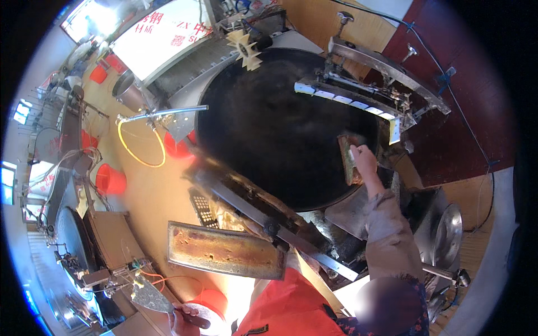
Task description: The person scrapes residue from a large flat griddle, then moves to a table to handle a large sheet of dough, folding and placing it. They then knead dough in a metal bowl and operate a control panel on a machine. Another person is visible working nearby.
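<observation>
A large round black griddle [274,123] fills the middle of the view. My right hand [364,159] reaches out to its right edge and grips a rectangular brown block [347,159] that rests against the dark surface. Low at the left, my left hand [182,322] holds the dark handle of a triangular metal scraper [148,294], its blade pointing left and away from the griddle. Between the two hands, a rusty, crusted rectangular metal tray [224,252] lies in front of the griddle's near rim.
A metal arm with white blocks [358,103] spans the griddle's far right side. A cream fan wheel [246,47] sits at its far rim. A tap pipe [162,113], yellow hose [140,151], red buckets [110,179] and a keypad [202,207] lie left. A steel lid [448,235] is right.
</observation>
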The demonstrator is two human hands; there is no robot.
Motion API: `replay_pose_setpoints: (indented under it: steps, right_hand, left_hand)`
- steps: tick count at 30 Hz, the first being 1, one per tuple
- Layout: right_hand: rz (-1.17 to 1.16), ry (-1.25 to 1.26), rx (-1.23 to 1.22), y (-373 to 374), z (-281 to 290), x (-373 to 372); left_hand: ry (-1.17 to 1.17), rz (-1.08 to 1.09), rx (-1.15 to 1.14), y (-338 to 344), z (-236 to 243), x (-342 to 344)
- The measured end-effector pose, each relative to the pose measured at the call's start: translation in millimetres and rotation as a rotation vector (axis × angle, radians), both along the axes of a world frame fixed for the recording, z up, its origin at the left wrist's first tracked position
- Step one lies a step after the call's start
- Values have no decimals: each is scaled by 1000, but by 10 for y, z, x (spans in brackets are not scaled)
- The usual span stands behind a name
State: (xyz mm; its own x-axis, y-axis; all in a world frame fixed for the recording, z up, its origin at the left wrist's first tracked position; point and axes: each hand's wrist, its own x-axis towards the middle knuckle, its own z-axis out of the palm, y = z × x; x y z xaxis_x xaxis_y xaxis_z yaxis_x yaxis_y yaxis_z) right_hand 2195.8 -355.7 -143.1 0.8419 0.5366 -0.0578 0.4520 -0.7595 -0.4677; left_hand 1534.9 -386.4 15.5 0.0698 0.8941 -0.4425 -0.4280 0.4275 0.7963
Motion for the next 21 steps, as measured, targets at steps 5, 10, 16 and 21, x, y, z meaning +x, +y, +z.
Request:
replay_pose_setpoints:
  steps: [5,10,16,21]
  right_hand:
    - [6,22,-17,189,-2,-953]
    - [17,42,-1,482,-12,-1633]
    - [5,96,-24,783,8,-2172]
    - [15,137,-13,1044,22,-2542]
  left_hand:
    - [-10,38,34,121,27,-158]
    - [-13,15,94,155,61,-351]
    - [-23,116,57,104,60,-533]
    - [39,129,85,73,95,-622]
